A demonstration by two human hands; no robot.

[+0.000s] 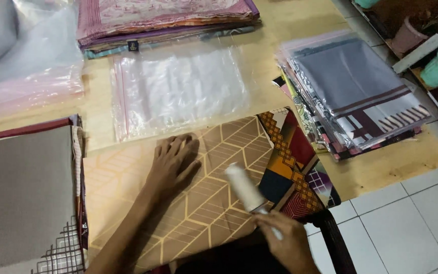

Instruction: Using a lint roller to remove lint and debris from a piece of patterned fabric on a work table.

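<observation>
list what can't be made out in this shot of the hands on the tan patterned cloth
- Right hand, head view: its fingers hide the handle of the white lint roller.
- Tan folded cloth with a line pattern: its near edge is hidden by both arms.
- Grey folded cloth: cut off by the left and bottom edges.
- Left hand lies flat; what is under the palm is hidden.

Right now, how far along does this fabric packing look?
Partly done, it seems. Done: a stack of bagged fabrics lies at the right. In hand: the left hand presses flat on a folded brown patterned cloth, while the right hand holds a white lint roller on it. Left: that cloth is not yet in the empty clear bag above it, and unbagged folded fabrics wait at the top.
</observation>
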